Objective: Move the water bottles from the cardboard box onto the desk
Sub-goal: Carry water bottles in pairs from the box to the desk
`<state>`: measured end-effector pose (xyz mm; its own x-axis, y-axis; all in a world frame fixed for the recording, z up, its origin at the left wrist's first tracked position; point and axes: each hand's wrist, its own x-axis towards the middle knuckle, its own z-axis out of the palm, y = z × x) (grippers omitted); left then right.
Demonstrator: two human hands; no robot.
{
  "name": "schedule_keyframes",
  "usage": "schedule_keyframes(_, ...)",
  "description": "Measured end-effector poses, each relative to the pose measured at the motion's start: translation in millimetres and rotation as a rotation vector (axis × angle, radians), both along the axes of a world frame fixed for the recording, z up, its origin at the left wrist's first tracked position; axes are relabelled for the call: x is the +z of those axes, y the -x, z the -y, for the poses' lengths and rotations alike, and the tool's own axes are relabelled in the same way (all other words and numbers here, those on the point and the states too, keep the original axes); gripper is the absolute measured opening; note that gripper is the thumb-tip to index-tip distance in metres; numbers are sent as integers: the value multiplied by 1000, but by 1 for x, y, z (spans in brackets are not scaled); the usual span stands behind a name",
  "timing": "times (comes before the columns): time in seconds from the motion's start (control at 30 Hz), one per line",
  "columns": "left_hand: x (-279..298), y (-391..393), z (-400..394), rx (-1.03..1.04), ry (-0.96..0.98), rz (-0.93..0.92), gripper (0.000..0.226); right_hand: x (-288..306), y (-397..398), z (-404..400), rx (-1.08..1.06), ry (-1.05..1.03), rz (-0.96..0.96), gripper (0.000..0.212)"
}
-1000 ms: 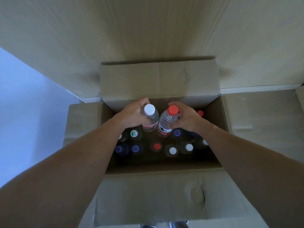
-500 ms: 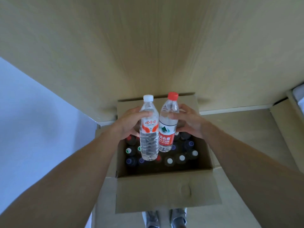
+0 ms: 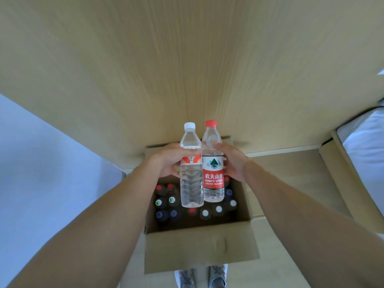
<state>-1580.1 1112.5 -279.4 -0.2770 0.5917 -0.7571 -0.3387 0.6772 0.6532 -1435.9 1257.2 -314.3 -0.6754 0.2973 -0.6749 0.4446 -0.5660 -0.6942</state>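
You hold two water bottles side by side, upright and touching, in the air above the open cardboard box (image 3: 199,248). The white-capped bottle (image 3: 191,173) is in your left hand (image 3: 168,163), whose fingers wrap its labelled middle; the label shows orange and white, mostly hidden by the grip. The red-capped bottle (image 3: 213,163) is in your right hand (image 3: 233,163), clamped around its shoulder and upper label; its red and white label with a green mountain mark reads "NONGFU SPRING". Both bottles appear full of clear liquid, and both bases hang clear of the bottles below.

Inside the box, more bottles (image 3: 205,213) stand packed upright, seen from above by their caps: red, white, blue and green-and-white. The box interior is dark, so an exact count cannot be given; there look to be around a dozen or more. The near flap of the box folds out toward you, and the far flap rests against the light wood panel behind it.

That wood-grain counter (image 3: 187,69) fills the upper part of the view, beyond and above the box. A pale blue-white surface (image 3: 41,163) lies to your left. A second cardboard flap or box edge (image 3: 332,173) lies to your right, with something white (image 3: 365,146) beyond it. Your grey shoes (image 3: 201,277) show below the near flap.
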Motion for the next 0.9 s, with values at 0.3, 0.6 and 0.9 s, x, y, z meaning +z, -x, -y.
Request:
schedule_keyframes(0.3,20,-24,-20,90,-27,-19,56,19,-30,-18,88,-17,-108,64)
schedule_keyframes(0.6,44,-49,-47,128,-191,-17,57,64,-63,-40,-84,-98,-60,65)
schedule_keyframes(0.9,82,-68,-72,-65,-329,27,29,102,-114,-26,-328,-183,-18,50)
